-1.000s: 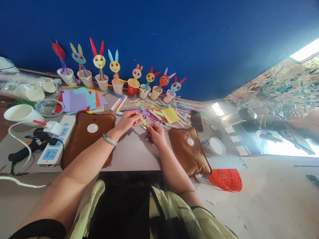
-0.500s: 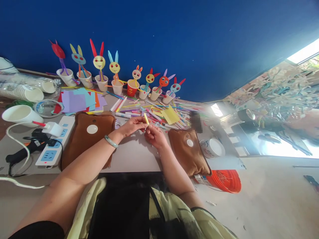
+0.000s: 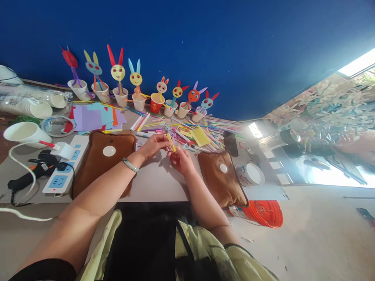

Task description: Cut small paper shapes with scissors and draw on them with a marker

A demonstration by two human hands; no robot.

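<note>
Over the front middle of the table, my left hand [image 3: 156, 146] pinches a small narrow yellow strip [image 3: 170, 139], likely folded paper, between thumb and fingers. Close against its lower end is my right hand [image 3: 181, 160], fingers curled closed. A small shiny spot shows between the two hands, but what the right fingers hold is too small to make out. Behind the hands lie scattered coloured sticks, pens and paper scraps, with a yellow paper sheet [image 3: 200, 136] on top.
Paper cups with rabbit-faced figures [image 3: 136, 79] line the blue wall. Brown cushioned pouches [image 3: 98, 168] flank the hands. On the left are a power strip [image 3: 63, 175], a glue gun [image 3: 25, 180] and coloured paper [image 3: 88, 117]; on the right, a phone [image 3: 231, 143], a white tub [image 3: 254, 173] and an orange bucket [image 3: 266, 214].
The yellow strip has tilted and shifted slightly down and left between my fingers. Both hands stay close together in nearly the same place.
</note>
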